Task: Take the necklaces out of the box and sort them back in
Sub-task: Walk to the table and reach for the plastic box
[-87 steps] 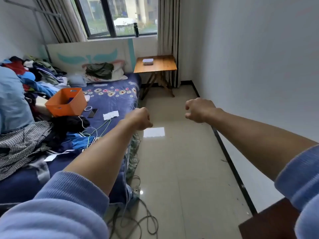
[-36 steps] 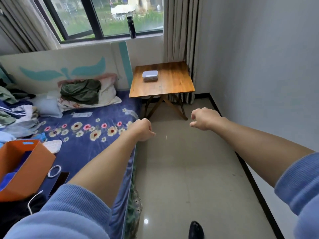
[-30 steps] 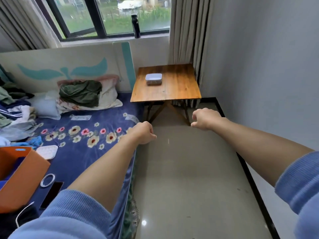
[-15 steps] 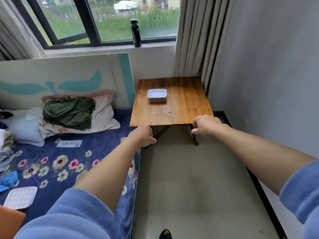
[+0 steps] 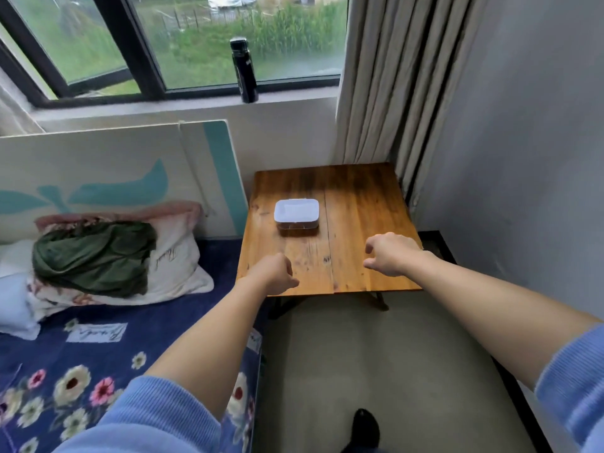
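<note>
Your blue sleeves [image 5: 153, 416] are cut off by the lower frame edge, and only the toe of a dark shoe [image 5: 364, 428] shows on the floor between your forearms. Your left hand [image 5: 273, 276] is curled into a loose fist with the fingers folded under, holding nothing; it sits over the near left corner of the wooden folding table [image 5: 359, 223]. Your right hand [image 5: 390, 255] hovers over the near right part of the tabletop with the fingers bent and slightly parted, also holding nothing. From this view you cannot tell whether either hand touches the wood.

The box [image 5: 296, 213] rests on the table's left half, beyond both hands and apart from them. Its pale lid is on. Dark contents show faintly through the clear front wall, but you cannot make out individual necklaces.

To the left, the flowered blue bedsheet [image 5: 75, 371] carries a pillow [image 5: 173, 266] with a green garment [image 5: 94, 256] on it. A black bottle [image 5: 244, 71] stands upright on the windowsill, beside the curtain [image 5: 385, 86].
</note>
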`<state>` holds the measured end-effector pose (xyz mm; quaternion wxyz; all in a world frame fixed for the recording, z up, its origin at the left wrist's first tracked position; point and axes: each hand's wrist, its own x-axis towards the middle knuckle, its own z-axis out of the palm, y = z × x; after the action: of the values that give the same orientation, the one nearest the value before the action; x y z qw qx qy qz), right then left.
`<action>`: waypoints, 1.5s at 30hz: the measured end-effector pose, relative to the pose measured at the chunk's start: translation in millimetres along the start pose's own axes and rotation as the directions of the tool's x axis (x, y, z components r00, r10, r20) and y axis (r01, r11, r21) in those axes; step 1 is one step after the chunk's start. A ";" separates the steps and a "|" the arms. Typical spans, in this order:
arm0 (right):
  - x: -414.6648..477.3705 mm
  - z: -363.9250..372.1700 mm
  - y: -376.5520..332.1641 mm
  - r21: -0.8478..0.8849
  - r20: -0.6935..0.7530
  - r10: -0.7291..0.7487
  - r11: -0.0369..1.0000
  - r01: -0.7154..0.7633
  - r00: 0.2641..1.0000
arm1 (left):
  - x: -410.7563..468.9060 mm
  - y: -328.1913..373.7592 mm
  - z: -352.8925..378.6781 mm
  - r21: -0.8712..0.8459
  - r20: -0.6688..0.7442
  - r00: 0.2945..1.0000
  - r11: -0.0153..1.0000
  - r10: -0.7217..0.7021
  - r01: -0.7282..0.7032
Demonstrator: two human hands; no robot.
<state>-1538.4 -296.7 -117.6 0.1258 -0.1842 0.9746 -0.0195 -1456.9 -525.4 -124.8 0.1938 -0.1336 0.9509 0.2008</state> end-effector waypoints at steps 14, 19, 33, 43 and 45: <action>239.0 30.7 -29.3 0.009 0.123 -0.036 0.999 0.035 0.992 | 201.4 -64.3 -44.0 -0.110 0.099 0.989 0.986 -0.114 0.125; 311.8 58.8 -45.7 0.059 0.172 0.049 0.996 -0.060 0.984 | 289.2 -101.9 -57.2 -0.160 0.151 0.984 0.980 -0.091 0.116; 432.3 123.6 -58.9 0.281 0.159 0.227 0.923 -0.264 0.961 | 449.7 -129.7 -28.9 -0.473 0.190 0.936 0.809 -0.295 0.350; 437.5 150.4 -69.6 0.522 0.273 0.222 0.783 -0.338 0.936 | 462.8 -104.7 -10.5 -0.507 0.354 0.885 0.733 -0.302 0.453; 437.2 146.7 -69.0 0.597 0.292 0.239 0.711 -0.372 0.926 | 456.4 -103.9 -10.6 -0.521 0.358 0.879 0.714 -0.314 0.468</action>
<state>-1870.6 -518.9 -357.8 0.2762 0.0337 0.9082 -0.3127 -1831.6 -702.3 -342.9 0.2955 -0.3612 0.7575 0.4565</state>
